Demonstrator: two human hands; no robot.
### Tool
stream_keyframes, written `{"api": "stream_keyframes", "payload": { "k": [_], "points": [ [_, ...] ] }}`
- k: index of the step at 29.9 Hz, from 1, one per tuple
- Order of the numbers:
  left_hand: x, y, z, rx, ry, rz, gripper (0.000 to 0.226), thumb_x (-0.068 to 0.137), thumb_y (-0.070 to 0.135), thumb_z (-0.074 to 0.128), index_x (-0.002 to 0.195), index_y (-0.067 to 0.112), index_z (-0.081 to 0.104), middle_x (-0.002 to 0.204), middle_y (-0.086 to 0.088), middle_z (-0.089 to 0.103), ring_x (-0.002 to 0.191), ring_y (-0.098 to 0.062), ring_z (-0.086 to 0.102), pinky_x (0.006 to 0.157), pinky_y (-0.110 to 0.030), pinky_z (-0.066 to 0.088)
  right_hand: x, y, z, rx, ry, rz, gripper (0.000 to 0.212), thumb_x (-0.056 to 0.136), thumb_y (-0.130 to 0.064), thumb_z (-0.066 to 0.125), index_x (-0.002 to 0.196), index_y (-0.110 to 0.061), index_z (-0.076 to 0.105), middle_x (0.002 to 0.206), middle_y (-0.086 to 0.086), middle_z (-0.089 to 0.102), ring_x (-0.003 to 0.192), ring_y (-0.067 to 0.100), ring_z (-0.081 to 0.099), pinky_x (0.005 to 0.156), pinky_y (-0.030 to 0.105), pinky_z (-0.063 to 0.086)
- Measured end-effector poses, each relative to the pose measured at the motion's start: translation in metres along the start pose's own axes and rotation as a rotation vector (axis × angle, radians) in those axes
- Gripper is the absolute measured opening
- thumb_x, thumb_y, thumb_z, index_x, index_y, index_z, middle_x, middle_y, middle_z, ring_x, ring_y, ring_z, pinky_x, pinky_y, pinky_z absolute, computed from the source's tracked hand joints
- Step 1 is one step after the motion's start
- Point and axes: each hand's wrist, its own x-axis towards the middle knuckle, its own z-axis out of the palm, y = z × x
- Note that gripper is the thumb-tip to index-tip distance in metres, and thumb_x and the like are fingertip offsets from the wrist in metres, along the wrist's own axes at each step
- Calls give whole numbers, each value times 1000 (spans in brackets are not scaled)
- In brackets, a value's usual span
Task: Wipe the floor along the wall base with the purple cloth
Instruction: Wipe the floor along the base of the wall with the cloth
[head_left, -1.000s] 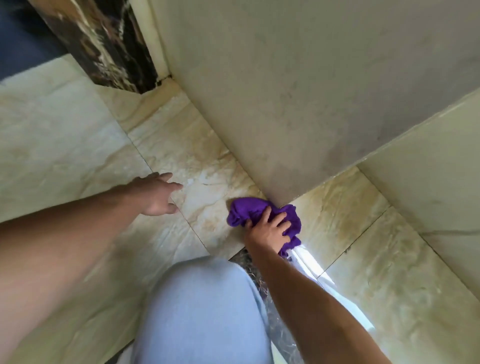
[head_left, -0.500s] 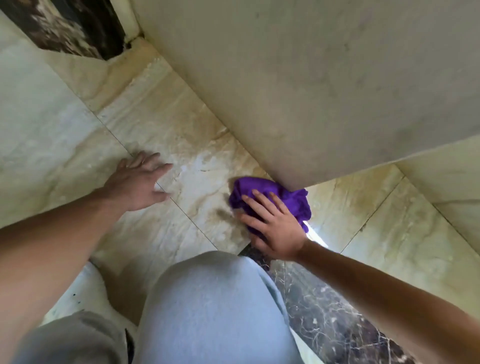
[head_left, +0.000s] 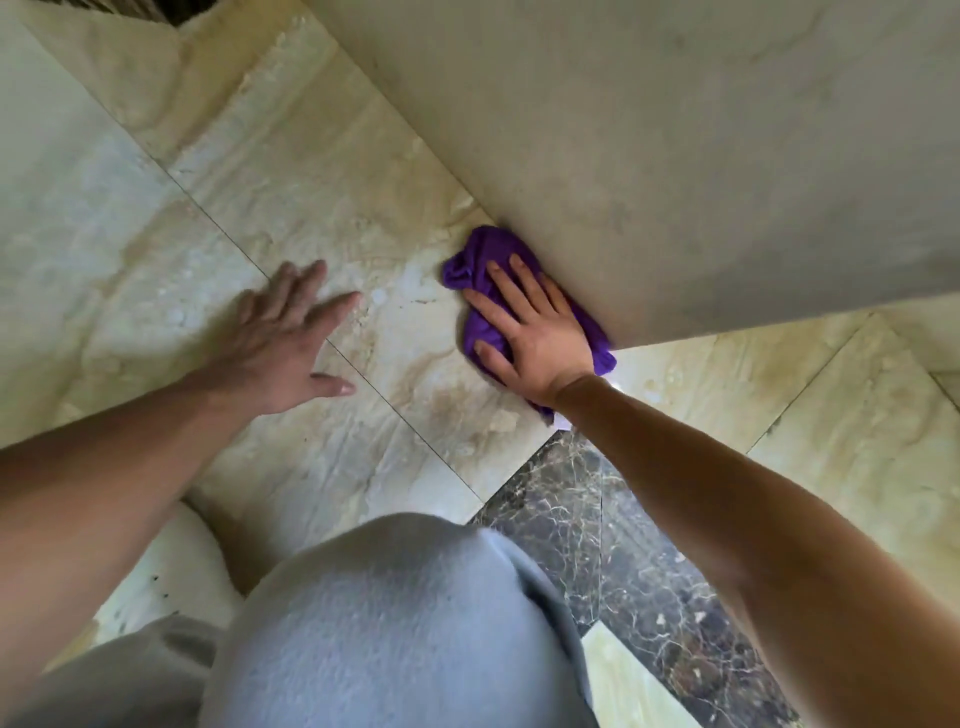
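The purple cloth (head_left: 475, 270) lies bunched on the beige marble floor (head_left: 311, 171), pressed right against the base of the pale wall (head_left: 649, 145) near its outer corner. My right hand (head_left: 535, 332) lies flat on top of the cloth, fingers spread and pointing up-left along the wall base. My left hand (head_left: 291, 338) rests palm down on the floor tile to the left of the cloth, fingers apart, holding nothing.
My knee in grey trousers (head_left: 405, 618) fills the lower middle. A dark veined marble strip (head_left: 613, 530) runs across the floor below my right arm. The wall ends at a corner (head_left: 618, 345) just right of the cloth.
My right hand has flattened on the cloth and pushed it left along the wall base. My left hand has stayed on the floor. The view has shifted closer.
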Motion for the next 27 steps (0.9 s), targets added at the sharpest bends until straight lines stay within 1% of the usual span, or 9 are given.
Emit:
{"api": "stream_keyframes", "payload": {
  "k": [5,7,10,13,16,18,21,24,27],
  "points": [
    [3,-10,-18,21,-59,11,107,75,63,72,156,43,4,167,4,-18,153,-27,-13,122,-55,11,107,-29,-19,41,-27,8,64,96,-56,36,156,-33,31,168,5,23,156,29,13,125,49,12],
    [-5,-24,-28,26,-68,-33,107,75,62,72,157,39,7,167,2,-15,154,-27,-12,121,-57,10,102,-28,-19,47,-31,-8,64,97,-54,39,156,-32,32,167,5,23,156,28,14,125,48,12],
    [-12,-46,-37,37,-36,-83,110,73,67,71,157,37,7,168,0,-12,154,-29,-9,120,-58,9,44,-11,-15,47,-7,-41,62,97,-50,46,155,-30,36,166,6,27,156,28,17,125,48,15],
    [-10,-52,-40,-17,9,-128,116,69,71,71,157,36,5,168,0,-10,154,-28,-9,119,-58,9,-3,6,-6,27,-4,-27,63,96,-51,45,155,-33,34,165,5,29,156,27,16,126,46,15],
    [-2,-55,-30,-111,23,-175,119,67,72,72,157,37,2,167,1,-11,153,-28,-10,118,-58,9,7,4,2,-15,24,12,61,97,-52,43,155,-33,34,165,4,30,156,26,15,126,43,13],
    [2,-54,-18,-132,16,-193,121,68,72,71,157,35,-2,166,-1,-19,153,-31,-14,119,-59,8,22,-1,4,-25,58,6,59,99,-51,42,154,-32,34,165,5,31,156,27,17,125,43,15],
    [2,-54,-4,-124,45,-185,122,70,72,69,157,33,-8,165,-4,-26,152,-33,-19,120,-60,8,60,-10,1,-3,100,-19,51,101,-39,44,150,-26,44,161,8,38,152,30,27,122,47,24],
    [3,-63,-6,-148,10,-147,118,71,67,72,157,37,-3,165,1,-23,153,-30,-16,120,-60,11,121,-26,-14,90,130,7,46,98,-19,44,142,-21,56,155,14,45,146,36,38,118,49,32],
    [0,-76,-20,-129,-45,-152,111,74,63,73,157,38,3,167,2,-16,154,-27,-11,120,-58,11,149,-39,-36,112,81,20,49,95,-16,42,142,-16,56,155,19,43,143,40,41,115,51,35]
  ]
}}
